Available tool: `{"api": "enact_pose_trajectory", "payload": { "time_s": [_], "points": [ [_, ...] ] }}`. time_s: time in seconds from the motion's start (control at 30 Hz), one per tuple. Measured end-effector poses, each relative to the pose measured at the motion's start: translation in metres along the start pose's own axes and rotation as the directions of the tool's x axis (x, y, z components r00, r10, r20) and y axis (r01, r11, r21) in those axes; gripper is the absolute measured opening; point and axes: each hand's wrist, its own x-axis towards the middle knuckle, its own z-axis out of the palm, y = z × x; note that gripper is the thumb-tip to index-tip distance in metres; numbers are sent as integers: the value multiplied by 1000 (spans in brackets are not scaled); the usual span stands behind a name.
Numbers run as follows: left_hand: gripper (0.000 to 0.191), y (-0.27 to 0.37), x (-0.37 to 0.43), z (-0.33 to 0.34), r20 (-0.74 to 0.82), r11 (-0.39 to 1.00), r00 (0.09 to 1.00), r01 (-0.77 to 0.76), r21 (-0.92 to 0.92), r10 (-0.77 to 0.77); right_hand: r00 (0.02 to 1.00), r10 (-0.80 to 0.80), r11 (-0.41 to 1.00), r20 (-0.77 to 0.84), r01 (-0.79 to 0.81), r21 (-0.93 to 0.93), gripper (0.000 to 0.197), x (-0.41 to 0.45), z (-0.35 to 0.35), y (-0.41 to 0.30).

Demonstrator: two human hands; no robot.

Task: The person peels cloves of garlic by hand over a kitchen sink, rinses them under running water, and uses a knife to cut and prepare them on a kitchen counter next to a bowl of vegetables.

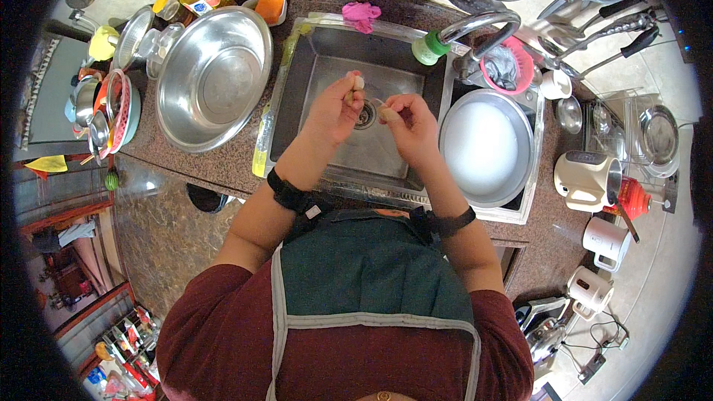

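Observation:
Both my hands are over a stainless steel sink, above its round drain. Between the thumb and fingers of my left hand is a small pale piece, perhaps a garlic clove. Opposite it, my right hand pinches another small pale yellowish piece, too small to name surely. The two hands are slightly apart. Dark bands circle both wrists.
Left of the sink a large steel basin rests tilted on the counter. A metal bowl of cloudy white liquid sits to the right. The faucet arches over the back right, and a pink cloth lies on the rear rim.

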Motion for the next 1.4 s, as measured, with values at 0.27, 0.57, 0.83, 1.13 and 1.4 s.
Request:
{"api": "enact_pose_trajectory", "payload": {
  "time_s": [0.27,0.57,0.83,1.13,1.4],
  "points": [
    [18,-3,-15,11,51,957,996,56,285,-73,957,-268,862,114,290,-416,22,15,3,-19],
    [21,6,-29,26,127,880,991,-18,475,-48,964,265,957,-4,-262,126,17,19,4,-12],
    [24,5,-21,15,141,879,989,-23,476,-51,996,85,996,27,-84,-17,18,16,3,-12],
    [24,13,-18,16,111,828,991,2,561,-77,986,-159,915,45,164,-368,15,18,-2,-21],
    [21,13,-15,10,86,779,993,11,627,-84,977,-107,879,185,180,-441,13,22,-4,-25]
  ]
}}
